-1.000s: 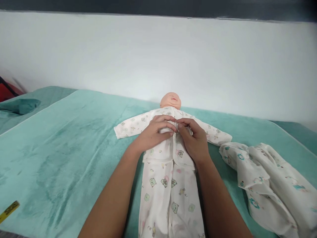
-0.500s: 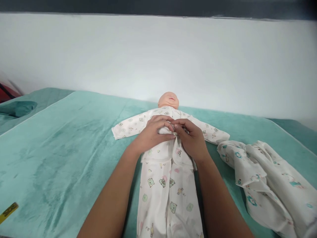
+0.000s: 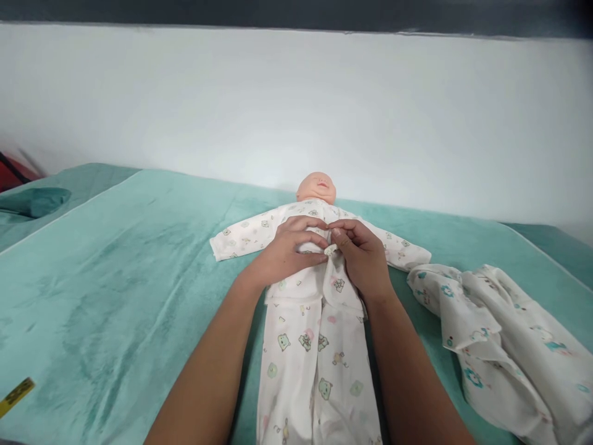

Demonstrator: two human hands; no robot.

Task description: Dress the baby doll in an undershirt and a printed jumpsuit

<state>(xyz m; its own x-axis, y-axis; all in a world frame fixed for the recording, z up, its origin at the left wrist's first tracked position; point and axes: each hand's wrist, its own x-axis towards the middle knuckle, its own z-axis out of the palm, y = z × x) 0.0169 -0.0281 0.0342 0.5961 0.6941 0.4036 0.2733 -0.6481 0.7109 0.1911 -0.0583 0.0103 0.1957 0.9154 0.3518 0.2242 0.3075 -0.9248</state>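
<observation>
Head view, two hands on shirt, one doll

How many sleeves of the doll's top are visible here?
2. One sleeve lies spread to the left below the doll's head, the other sleeve to the right, ending beside the crumpled cloth.

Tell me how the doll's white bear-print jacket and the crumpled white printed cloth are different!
The white bear-print jacket lies spread, sleeves out; the white teal-figured cloth lies bunched. The left hand and right hand touch the jacket; neither touches the cloth. Both are white and patterned.
</observation>
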